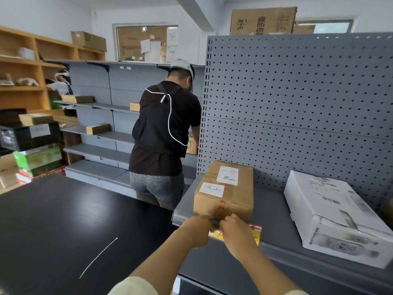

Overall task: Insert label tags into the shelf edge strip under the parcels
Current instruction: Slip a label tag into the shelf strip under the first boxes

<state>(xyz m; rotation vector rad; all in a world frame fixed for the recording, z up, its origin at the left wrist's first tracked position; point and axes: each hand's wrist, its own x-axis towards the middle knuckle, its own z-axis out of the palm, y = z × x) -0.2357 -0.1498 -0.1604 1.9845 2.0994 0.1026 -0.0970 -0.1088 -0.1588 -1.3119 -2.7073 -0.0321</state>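
A brown cardboard parcel [226,191] with white labels sits on the grey shelf [272,211], near its front edge. Directly under it, a red and yellow label tag [255,232] lies against the shelf edge strip [180,219]. My left hand [198,231] and my right hand [235,233] are both closed on the tag, side by side, and hide most of it. Only the tag's right end with a red arrow shows. A white parcel [338,218] with barcodes lies further right on the same shelf.
A black table [63,226] with a thin white cord lies at the left. A person in a black shirt [163,133] stands ahead at another grey shelf unit with small boxes. Grey pegboard [297,103] backs my shelf. Crates and cartons are stacked far left.
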